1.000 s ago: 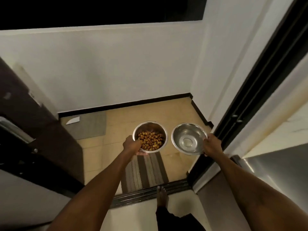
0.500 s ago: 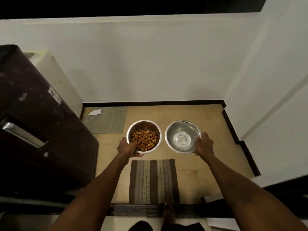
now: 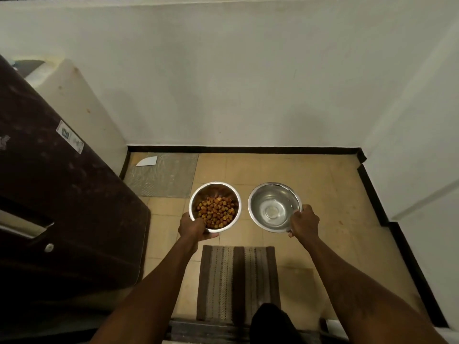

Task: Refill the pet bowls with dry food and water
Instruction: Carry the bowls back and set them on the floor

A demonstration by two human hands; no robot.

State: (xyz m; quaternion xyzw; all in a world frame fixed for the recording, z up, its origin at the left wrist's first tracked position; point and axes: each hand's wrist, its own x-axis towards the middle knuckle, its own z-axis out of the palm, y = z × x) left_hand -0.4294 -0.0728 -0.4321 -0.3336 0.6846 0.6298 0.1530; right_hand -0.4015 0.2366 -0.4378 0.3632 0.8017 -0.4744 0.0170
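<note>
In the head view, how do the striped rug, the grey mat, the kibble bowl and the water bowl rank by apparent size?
1. striped rug, largest.
2. grey mat, partly hidden by the dark cabinet.
3. kibble bowl and water bowl: they look alike, so I leave them unranked.

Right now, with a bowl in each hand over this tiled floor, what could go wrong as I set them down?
The right hand pinches only the rim of the water bowl, so it may tip and spill onto the tiles, leaving them slippery. The left hand also holds the kibble bowl at one edge; a tilt could scatter the kibble. The striped mat lies just behind the bowls and could catch a foot.
</note>
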